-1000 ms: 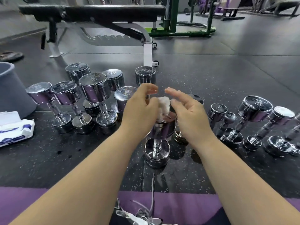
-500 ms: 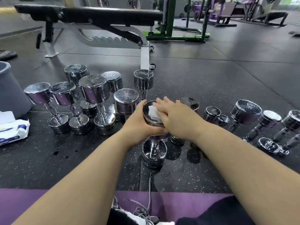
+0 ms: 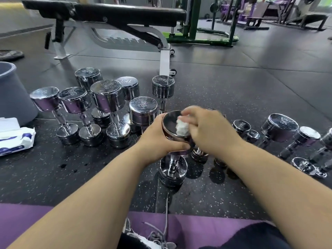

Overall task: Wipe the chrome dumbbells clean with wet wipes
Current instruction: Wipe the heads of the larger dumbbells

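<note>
**A:** Head view: the dumbbell stands upright on the floor, dead centre, between the forearms.

**B:** And the left hand wraps round its top head, gripping the side.

**A:** Over to the right hand, which pinches a bunched white wipe and presses it onto the top face, near the right edge.

**B:** On the left, a cluster of chrome weights stands on end. A smaller row leans away on the right.

**A:** Far left, a wipe pack lies just beside a grey bin, with a bench behind.
</note>
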A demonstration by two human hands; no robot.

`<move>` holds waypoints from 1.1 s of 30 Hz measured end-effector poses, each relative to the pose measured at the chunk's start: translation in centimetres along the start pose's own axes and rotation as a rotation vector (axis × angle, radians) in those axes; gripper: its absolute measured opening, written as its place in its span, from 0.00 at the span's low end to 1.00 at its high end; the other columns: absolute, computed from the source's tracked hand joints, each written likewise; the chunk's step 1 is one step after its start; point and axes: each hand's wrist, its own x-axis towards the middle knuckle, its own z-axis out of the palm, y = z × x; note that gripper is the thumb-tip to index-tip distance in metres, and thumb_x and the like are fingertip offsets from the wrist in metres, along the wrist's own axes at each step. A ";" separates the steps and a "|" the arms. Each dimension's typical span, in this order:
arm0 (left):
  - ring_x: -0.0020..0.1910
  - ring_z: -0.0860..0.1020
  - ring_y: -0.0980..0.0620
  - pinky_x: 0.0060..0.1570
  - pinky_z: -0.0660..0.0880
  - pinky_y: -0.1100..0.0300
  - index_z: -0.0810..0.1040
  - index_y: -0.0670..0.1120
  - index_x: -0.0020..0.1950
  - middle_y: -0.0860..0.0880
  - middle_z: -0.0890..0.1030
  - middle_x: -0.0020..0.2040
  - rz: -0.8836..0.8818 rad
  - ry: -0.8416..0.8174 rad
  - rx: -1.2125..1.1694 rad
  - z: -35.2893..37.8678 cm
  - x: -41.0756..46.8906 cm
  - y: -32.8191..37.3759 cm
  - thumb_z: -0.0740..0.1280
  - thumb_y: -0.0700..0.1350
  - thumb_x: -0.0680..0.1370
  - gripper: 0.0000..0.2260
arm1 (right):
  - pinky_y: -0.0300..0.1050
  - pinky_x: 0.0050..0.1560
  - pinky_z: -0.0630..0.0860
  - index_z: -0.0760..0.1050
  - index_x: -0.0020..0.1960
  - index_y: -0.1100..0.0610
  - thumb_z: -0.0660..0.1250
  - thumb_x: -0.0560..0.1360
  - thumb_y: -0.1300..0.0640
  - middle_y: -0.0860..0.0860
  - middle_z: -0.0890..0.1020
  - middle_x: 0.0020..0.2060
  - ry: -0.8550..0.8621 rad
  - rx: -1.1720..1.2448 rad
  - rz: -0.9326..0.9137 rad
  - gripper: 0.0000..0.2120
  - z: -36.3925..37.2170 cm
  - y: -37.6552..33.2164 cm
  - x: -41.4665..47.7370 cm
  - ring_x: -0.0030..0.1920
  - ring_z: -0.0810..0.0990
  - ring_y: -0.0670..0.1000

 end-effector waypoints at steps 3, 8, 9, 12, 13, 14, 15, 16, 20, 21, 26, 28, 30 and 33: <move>0.44 0.81 0.66 0.41 0.77 0.68 0.69 0.56 0.60 0.56 0.82 0.51 -0.008 -0.002 -0.015 0.0 -0.1 0.1 0.83 0.38 0.62 0.34 | 0.50 0.54 0.76 0.76 0.56 0.54 0.62 0.75 0.65 0.55 0.84 0.51 0.112 -0.033 0.082 0.13 1.2 -1.0 2.9 0.54 0.80 0.58; 0.46 0.81 0.60 0.45 0.77 0.66 0.72 0.54 0.53 0.60 0.81 0.47 -0.012 -0.029 0.026 0.0 0.2 -0.4 0.81 0.42 0.59 0.28 | 0.49 0.51 0.76 0.82 0.55 0.51 0.63 0.77 0.60 0.53 0.86 0.48 0.037 -0.016 -0.089 0.12 2.0 -1.5 -0.3 0.48 0.82 0.57; 0.49 0.81 0.60 0.49 0.78 0.63 0.72 0.55 0.57 0.58 0.82 0.50 -0.009 -0.025 0.005 0.0 0.3 -0.5 0.82 0.41 0.59 0.32 | 0.47 0.54 0.75 0.82 0.56 0.51 0.63 0.78 0.61 0.52 0.86 0.50 0.058 -0.026 -0.079 0.13 1.1 -0.7 -1.3 0.49 0.82 0.56; 0.52 0.79 0.64 0.53 0.75 0.66 0.70 0.60 0.60 0.59 0.81 0.53 -0.004 0.015 0.035 0.1 0.0 -0.4 0.84 0.42 0.59 0.36 | 0.43 0.50 0.70 0.83 0.55 0.55 0.62 0.77 0.63 0.54 0.86 0.49 0.108 -0.141 0.041 0.13 0.6 1.0 0.3 0.51 0.81 0.58; 0.52 0.80 0.64 0.53 0.75 0.65 0.70 0.60 0.59 0.59 0.81 0.53 -0.004 0.016 0.023 0.1 0.0 -0.4 0.84 0.42 0.59 0.36 | 0.44 0.49 0.69 0.81 0.54 0.56 0.61 0.76 0.63 0.55 0.85 0.50 0.083 -0.182 0.053 0.12 1.1 0.7 1.5 0.52 0.80 0.59; 0.52 0.80 0.63 0.53 0.76 0.64 0.70 0.60 0.59 0.59 0.82 0.53 0.001 0.005 0.022 0.1 0.0 -0.3 0.84 0.42 0.60 0.35 | 0.46 0.51 0.70 0.79 0.56 0.57 0.59 0.77 0.63 0.56 0.83 0.53 0.042 -0.216 0.035 0.12 1.9 -0.2 2.2 0.54 0.79 0.60; 0.51 0.80 0.62 0.50 0.76 0.67 0.70 0.59 0.61 0.59 0.82 0.53 0.006 -0.012 0.036 0.0 -0.1 -0.2 0.83 0.41 0.61 0.35 | 0.46 0.53 0.70 0.76 0.59 0.58 0.58 0.77 0.63 0.56 0.81 0.56 -0.007 -0.232 -0.004 0.13 2.8 -1.0 2.4 0.57 0.78 0.59; 0.51 0.80 0.61 0.47 0.75 0.71 0.70 0.56 0.63 0.58 0.82 0.52 0.021 -0.034 0.063 -0.1 -0.1 0.0 0.81 0.39 0.63 0.34 | 0.45 0.57 0.71 0.75 0.62 0.58 0.58 0.77 0.63 0.55 0.79 0.60 -0.050 -0.232 -0.063 0.15 3.3 -1.6 2.1 0.60 0.77 0.59; 0.44 0.81 0.65 0.41 0.74 0.73 0.70 0.58 0.56 0.59 0.82 0.48 0.002 -0.030 0.016 -0.1 -0.2 -0.1 0.80 0.36 0.65 0.30 | 0.45 0.73 0.60 0.73 0.69 0.58 0.58 0.75 0.69 0.55 0.74 0.70 -0.098 -0.121 -0.165 0.23 1.4 -0.5 -2.5 0.71 0.70 0.55; 0.45 0.80 0.67 0.44 0.75 0.71 0.70 0.60 0.56 0.59 0.82 0.49 -0.003 -0.007 0.014 0.0 -0.1 -0.2 0.82 0.38 0.63 0.32 | 0.44 0.74 0.58 0.73 0.70 0.59 0.57 0.76 0.69 0.54 0.72 0.71 -0.102 -0.126 -0.117 0.24 0.7 0.2 -2.8 0.73 0.68 0.53; 0.45 0.77 0.73 0.43 0.71 0.78 0.66 0.58 0.62 0.61 0.80 0.52 -0.021 -0.006 0.025 0.0 -0.3 0.2 0.83 0.40 0.62 0.37 | 0.52 0.72 0.57 0.67 0.71 0.62 0.52 0.81 0.63 0.60 0.66 0.73 -0.123 -0.235 0.103 0.19 1.9 -0.1 1.9 0.73 0.65 0.59; 0.46 0.79 0.70 0.41 0.70 0.78 0.67 0.60 0.59 0.61 0.81 0.51 -0.003 -0.027 0.050 -0.2 -0.3 0.1 0.82 0.41 0.63 0.34 | 0.50 0.76 0.48 0.59 0.77 0.59 0.52 0.82 0.62 0.55 0.59 0.78 -0.153 -0.260 -0.073 0.23 2.7 -0.6 1.0 0.78 0.55 0.53; 0.47 0.80 0.64 0.43 0.73 0.74 0.68 0.61 0.55 0.59 0.82 0.50 -0.006 -0.025 0.059 -0.4 -0.1 0.0 0.82 0.42 0.63 0.31 | 0.44 0.76 0.41 0.58 0.78 0.55 0.53 0.82 0.62 0.48 0.57 0.79 -0.169 -0.173 -0.166 0.24 1.9 -0.2 -1.7 0.78 0.51 0.46; 0.49 0.80 0.64 0.52 0.76 0.67 0.68 0.60 0.56 0.58 0.82 0.52 -0.001 -0.008 0.049 0.0 0.0 -0.1 0.83 0.40 0.62 0.33 | 0.44 0.76 0.39 0.59 0.78 0.55 0.51 0.83 0.61 0.47 0.57 0.79 -0.201 -0.196 -0.103 0.24 0.1 1.2 -1.3 0.78 0.51 0.44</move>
